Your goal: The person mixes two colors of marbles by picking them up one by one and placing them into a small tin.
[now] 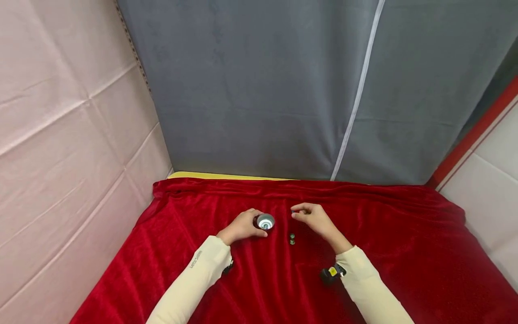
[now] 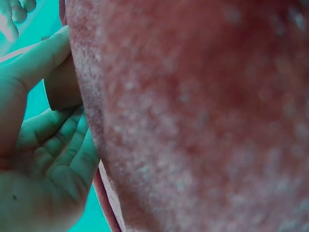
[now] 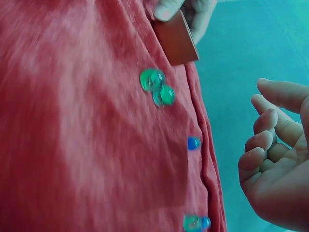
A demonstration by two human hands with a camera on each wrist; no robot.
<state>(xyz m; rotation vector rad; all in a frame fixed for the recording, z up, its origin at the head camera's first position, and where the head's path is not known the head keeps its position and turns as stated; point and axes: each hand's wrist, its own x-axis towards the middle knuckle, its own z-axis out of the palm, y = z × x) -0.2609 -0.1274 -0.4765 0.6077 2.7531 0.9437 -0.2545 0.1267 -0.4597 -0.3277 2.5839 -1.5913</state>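
My left hand grips a small cup, thumb on one side and fingers on the other. The cup has a shiny silvery inside, where a small greenish thing shows; its outer wall looks brown in the right wrist view. My right hand hovers over the cloth by a small blue glass marble. Its thumb and forefinger stand apart with nothing between them, and the other fingers are bent. Two green glass marbles lie together between the cup and that blue one.
A red velvet cloth with folds covers the table. Another green marble and a blue marble lie at the lower edge of the right wrist view. A grey curtain hangs behind, and a pale wall stands left.
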